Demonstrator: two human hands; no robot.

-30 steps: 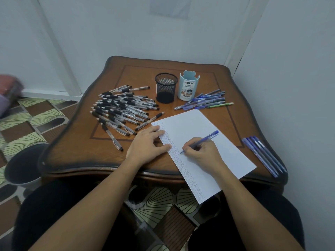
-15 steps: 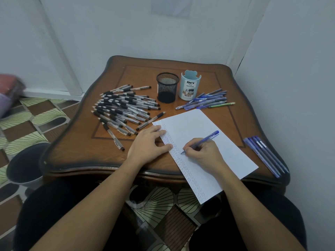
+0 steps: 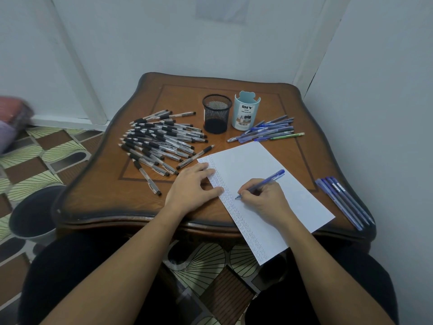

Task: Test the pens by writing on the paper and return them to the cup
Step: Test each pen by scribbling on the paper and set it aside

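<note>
Bare tabletop (image 3: 112,195) at near left.
Black pen pile (image 3: 161,139) and blue pens (image 3: 267,131) flank the two cups (image 3: 216,113).

Dim, flat, bluish light; wide-angle bowing at edges, perhaps slightly soft left.

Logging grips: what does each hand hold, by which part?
Right hand pinches the blue plastic pen low on its barrel, near the tip. Left hand holds nothing, resting on the white paper sheet.
</note>
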